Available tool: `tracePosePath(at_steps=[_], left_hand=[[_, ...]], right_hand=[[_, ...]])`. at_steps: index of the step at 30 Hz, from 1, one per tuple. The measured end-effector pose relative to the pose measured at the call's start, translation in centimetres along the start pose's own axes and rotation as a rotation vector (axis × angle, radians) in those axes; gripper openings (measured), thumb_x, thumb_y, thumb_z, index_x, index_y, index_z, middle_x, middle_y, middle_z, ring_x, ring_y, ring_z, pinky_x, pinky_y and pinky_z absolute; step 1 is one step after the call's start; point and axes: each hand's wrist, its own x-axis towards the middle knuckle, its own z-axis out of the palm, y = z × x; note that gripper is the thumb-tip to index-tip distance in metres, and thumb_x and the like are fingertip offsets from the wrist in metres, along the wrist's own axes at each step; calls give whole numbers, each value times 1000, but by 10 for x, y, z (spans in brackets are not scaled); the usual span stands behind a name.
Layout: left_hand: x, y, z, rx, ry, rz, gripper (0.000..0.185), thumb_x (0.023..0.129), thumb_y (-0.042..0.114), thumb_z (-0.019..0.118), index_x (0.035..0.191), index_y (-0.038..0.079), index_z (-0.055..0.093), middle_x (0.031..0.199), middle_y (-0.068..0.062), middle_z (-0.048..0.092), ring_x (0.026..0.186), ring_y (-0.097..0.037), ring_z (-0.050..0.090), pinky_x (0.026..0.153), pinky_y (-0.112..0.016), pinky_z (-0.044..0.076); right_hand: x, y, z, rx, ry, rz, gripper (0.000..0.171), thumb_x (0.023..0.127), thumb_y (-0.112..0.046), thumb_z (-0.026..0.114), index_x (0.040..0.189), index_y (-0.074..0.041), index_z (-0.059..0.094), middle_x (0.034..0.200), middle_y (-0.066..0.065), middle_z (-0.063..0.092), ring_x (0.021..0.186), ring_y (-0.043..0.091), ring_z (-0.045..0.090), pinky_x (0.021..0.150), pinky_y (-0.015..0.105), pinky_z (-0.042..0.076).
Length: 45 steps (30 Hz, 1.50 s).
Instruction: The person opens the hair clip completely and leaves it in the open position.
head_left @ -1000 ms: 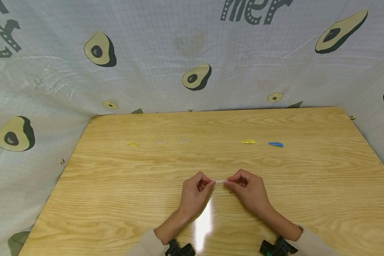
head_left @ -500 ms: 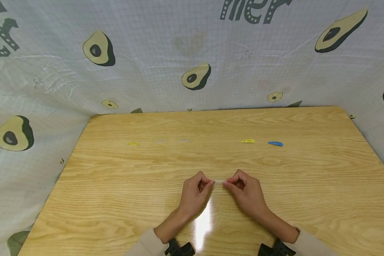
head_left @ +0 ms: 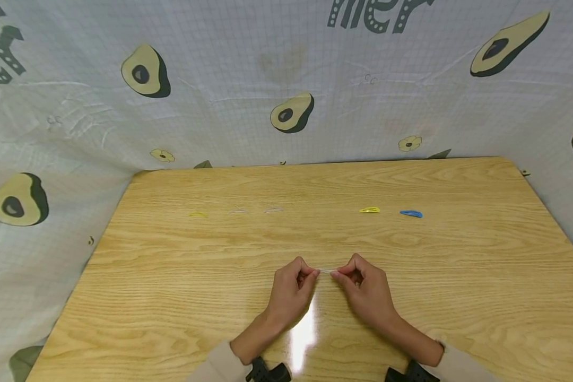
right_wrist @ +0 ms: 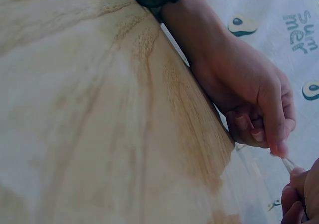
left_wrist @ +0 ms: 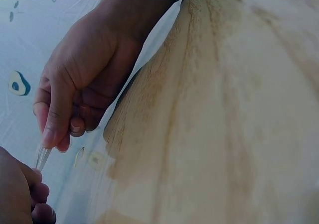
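Centrally, clear hair clip [head_left: 326, 270]: spans between left hand [head_left: 290, 293] and right hand [head_left: 366, 291], each pinching one end, just above surface [head_left: 172, 276].

The left hand [head_left: 290, 297] and right hand [head_left: 366, 292] have drawn closer, shortening the clear clip's [head_left: 326, 271] visible span

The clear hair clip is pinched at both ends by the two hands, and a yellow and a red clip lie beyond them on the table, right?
Not quite: the clip beside the yellow clip is blue, not red, as the head view shows. The rest holds: left hand and right hand pinch its ends.
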Motion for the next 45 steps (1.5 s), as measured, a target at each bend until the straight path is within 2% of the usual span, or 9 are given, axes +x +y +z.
tracePosePath(at_steps=[5,9,16,20,25,29,33,37,45], left_hand=[[-8,-24,6,11,2,16,16,89,-3,64,78,6,56,57,5,47,47,1,33,39,-15,30],[-7,-20,5,17,3,5,18,87,-7,64,76,5,55,56,4,45,48,1,32,39,-15,29],[-2,-2,2,5,0,-21,19,82,-17,62,73,-3,54,53,-4,45,47,-2,31,41,-15,28],[-4,-10,4,9,-4,-21,17,84,-14,63,75,-2,56,54,-1,46,47,-2,32,40,-15,28],[-8,-21,6,7,-37,5,16,88,-6,63,78,4,56,55,5,44,47,3,31,39,-14,29],[-8,-22,7,-18,-42,33,14,89,-3,63,79,5,58,57,4,47,48,4,32,39,-14,30],[-7,-22,8,-39,-14,17,13,89,-1,64,79,5,59,58,2,52,49,2,35,41,-16,33],[-7,-22,8,-51,2,-12,13,88,-3,66,79,5,60,60,1,55,50,1,37,41,-17,35],[-5,-11,7,-73,30,-85,11,84,-11,66,79,-3,61,61,-8,59,50,-2,38,41,-20,35]], right_hand=[[-1,1,1,2,15,-27,20,77,9,74,75,-4,59,66,4,61,48,4,42,40,19,33],[-2,2,2,4,18,-35,21,76,10,74,75,-4,58,66,4,61,48,3,41,40,19,33],[-2,-1,2,-6,19,-34,22,76,10,74,75,-4,58,66,5,61,48,3,41,41,19,33],[-2,4,3,-12,22,-43,22,76,10,74,75,-4,58,67,5,61,48,4,41,41,19,33],[-4,27,7,-6,29,-42,21,78,5,75,77,-9,58,69,-1,62,49,3,42,40,21,34],[-5,38,7,-1,28,-26,20,82,-3,75,77,-14,59,72,-8,63,49,4,45,41,21,37],[-5,41,7,11,28,1,18,82,-7,75,78,-14,59,71,-8,64,49,4,47,42,21,38],[-4,35,7,18,28,38,18,80,-2,75,78,-10,60,70,-3,64,49,4,46,41,20,36],[0,1,0,31,-1,74,16,80,6,72,78,-2,60,70,8,65,50,7,49,43,20,38]])
